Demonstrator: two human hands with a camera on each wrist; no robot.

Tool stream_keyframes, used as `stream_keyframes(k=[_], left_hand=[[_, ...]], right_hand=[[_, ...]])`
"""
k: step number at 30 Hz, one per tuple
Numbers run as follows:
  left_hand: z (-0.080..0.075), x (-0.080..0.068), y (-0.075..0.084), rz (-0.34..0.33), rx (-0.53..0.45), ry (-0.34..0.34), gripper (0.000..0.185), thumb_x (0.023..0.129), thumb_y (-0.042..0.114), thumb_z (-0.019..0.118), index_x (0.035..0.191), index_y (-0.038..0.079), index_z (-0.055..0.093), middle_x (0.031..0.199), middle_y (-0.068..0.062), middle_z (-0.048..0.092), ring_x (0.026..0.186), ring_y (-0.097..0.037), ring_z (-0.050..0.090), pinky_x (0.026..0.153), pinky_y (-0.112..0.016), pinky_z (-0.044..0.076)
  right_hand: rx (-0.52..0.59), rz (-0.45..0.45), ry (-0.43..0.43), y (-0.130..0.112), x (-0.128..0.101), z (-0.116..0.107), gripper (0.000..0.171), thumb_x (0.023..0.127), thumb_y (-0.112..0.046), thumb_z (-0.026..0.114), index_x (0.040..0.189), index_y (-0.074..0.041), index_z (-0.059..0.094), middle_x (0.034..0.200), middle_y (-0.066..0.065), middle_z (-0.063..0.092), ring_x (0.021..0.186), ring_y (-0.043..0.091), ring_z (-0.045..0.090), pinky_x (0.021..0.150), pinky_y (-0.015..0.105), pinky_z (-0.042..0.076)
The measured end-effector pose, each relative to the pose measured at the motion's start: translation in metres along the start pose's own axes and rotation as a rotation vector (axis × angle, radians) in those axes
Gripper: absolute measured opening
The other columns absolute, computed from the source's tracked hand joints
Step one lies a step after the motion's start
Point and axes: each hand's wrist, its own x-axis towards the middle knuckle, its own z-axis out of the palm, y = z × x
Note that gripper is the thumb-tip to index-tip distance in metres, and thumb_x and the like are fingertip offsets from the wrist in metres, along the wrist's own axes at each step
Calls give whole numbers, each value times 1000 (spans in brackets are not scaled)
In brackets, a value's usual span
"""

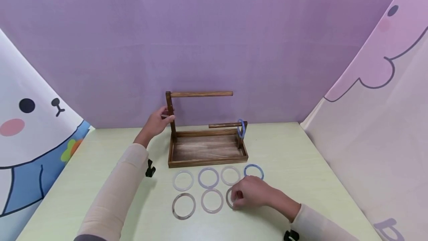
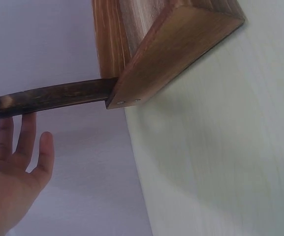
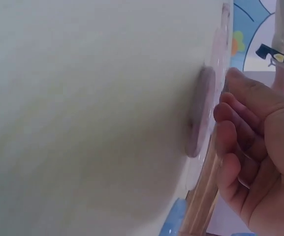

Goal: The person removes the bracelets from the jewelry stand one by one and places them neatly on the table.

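Observation:
My left hand grips the tall left post of a dark wooden rack, thumb in front and fingers behind. My right hand is just over a greyish bangle lying flat on the table and partly covers it in the head view. In the right wrist view its fingers bend loosely with a gap to that bangle. A blue bangle hangs on the rack's low bar. Another blue bangle lies beyond the right hand.
Left of the right hand lie a pale pink bangle and a grey-brown bangle. Behind them are a whitish bangle, a lavender bangle and another pale bangle. The rack's long upper bar sticks out rightward. Purple cloth stands behind.

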Motion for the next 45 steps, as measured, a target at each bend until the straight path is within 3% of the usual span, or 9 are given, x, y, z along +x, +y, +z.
stream_keyframes(k=[4, 10, 18, 27, 32, 37, 45], left_hand=[[0, 0, 0, -12, -4, 1, 41, 106, 29, 56, 142, 10, 52, 132, -18, 59, 126, -38, 58, 101, -55, 50], [2, 0, 0, -14, 4, 3, 41, 106, 32, 56, 141, 10, 53, 130, -16, 60, 127, -37, 57, 100, -54, 50], [7, -2, -7, 16, 13, 12, 43, 105, 32, 57, 140, 7, 53, 127, -19, 60, 125, -40, 59, 99, -54, 51], [15, -4, -13, 13, 6, 15, 41, 104, 25, 60, 138, 3, 55, 126, -22, 62, 121, -43, 62, 99, -54, 52], [18, -3, -18, 18, 20, 14, 41, 104, 22, 60, 138, 0, 54, 128, -23, 62, 121, -43, 62, 99, -53, 52], [20, -6, -21, -17, 18, -3, 44, 104, 25, 60, 140, 0, 52, 132, -23, 60, 125, -42, 59, 101, -55, 51], [26, -7, -25, -41, 28, -7, 43, 104, 26, 60, 139, 3, 51, 132, -21, 60, 127, -42, 57, 103, -55, 50]], right_hand=[[-16, 7, 97, 3, 2, -7, 8, 88, -30, 78, 82, -28, 73, 66, -24, 57, 62, -9, 45, 61, 15, 39], [-23, 64, 305, 11, 7, -18, 5, 88, -24, 79, 86, -23, 74, 71, -17, 66, 63, -9, 51, 62, 16, 43], [-8, 275, 513, 16, 24, -34, 6, 88, -20, 78, 89, -19, 73, 78, -8, 74, 68, 6, 67, 61, 23, 50], [31, 468, 677, 27, 39, -48, 21, 88, -24, 78, 102, -9, 71, 85, 0, 77, 65, 14, 64, 55, 28, 47], [79, 566, 748, 36, 46, -55, 31, 90, -28, 76, 113, -8, 70, 88, 2, 78, 63, 19, 63, 52, 29, 43], [134, 638, 774, 41, 55, -58, 39, 89, -31, 76, 120, -9, 67, 93, 3, 77, 76, 25, 68, 56, 32, 46], [155, 656, 783, 44, 66, -58, 26, 92, -32, 74, 109, -14, 68, 91, 1, 77, 74, 24, 68, 55, 30, 42]])
